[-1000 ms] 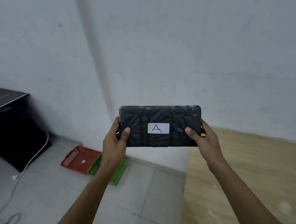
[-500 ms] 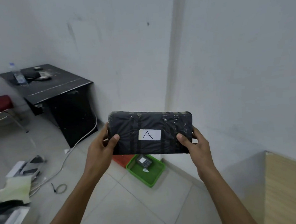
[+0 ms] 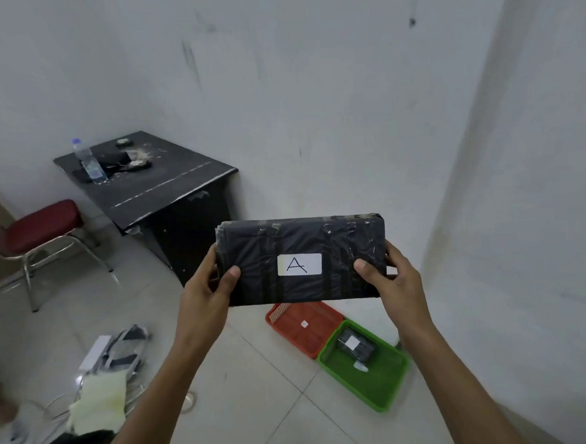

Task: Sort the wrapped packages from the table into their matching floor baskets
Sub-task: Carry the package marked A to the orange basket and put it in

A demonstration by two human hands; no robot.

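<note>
I hold a black wrapped package flat in front of me, its white label marked "A" facing me. My left hand grips its left end and my right hand grips its right end. Below it on the floor, against the wall, an orange-red basket holds only a small white tag. Beside it, to the right, a green basket contains a small black wrapped package with a white label.
A black desk with a water bottle stands in the far corner, a red chair to its left. Cables, cloth and loose items clutter the floor at the lower left. White walls close in ahead and on the right.
My view has swung left, away from the wooden table, which has left the frame. The desk, chair and both floor baskets have come into sight. The package stays held in both hands.
</note>
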